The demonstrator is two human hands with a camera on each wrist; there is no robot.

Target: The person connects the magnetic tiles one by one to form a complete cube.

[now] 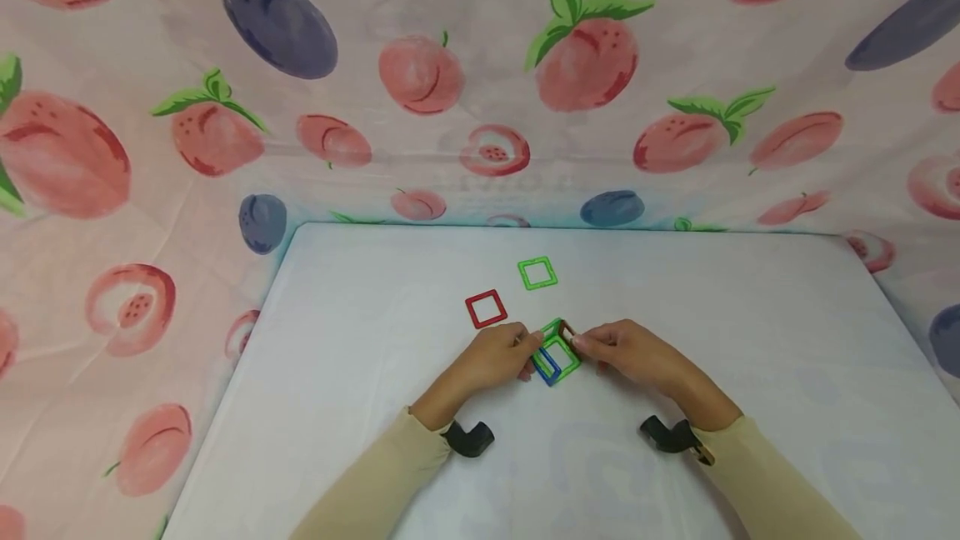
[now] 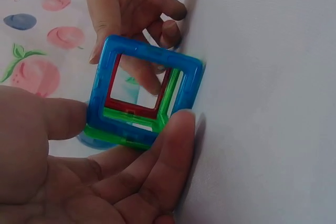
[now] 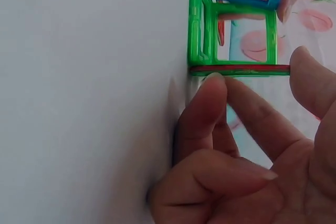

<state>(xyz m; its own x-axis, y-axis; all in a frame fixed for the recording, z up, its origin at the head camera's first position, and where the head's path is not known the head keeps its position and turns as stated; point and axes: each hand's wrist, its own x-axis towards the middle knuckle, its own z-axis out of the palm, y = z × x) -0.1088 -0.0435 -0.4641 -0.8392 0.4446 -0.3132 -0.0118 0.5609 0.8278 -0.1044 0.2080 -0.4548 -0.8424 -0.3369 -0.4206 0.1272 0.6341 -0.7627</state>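
A partly built box of square magnetic frame tiles stands between my hands. Its blue tile (image 2: 149,52) is upright on the left side, and the left hand (image 1: 495,355) holds this tile between thumb and fingers. On the opposite side, the right hand (image 1: 636,350) pinches the upright red tile (image 3: 241,68) near its edges. One green tile (image 3: 198,35) lies flat as the base. Another green tile (image 3: 245,8) rises at the back, between the blue and red ones. Fingers partly cover the outer faces in the head view.
Beyond the left hand, a loose red square tile (image 1: 486,308) lies flat on the white table (image 1: 360,298). A loose green square tile (image 1: 537,272) lies farther back. Behind the table hangs a fruit-print cloth (image 1: 495,40). Black wrist mounts (image 1: 469,440) sit at both cuffs.
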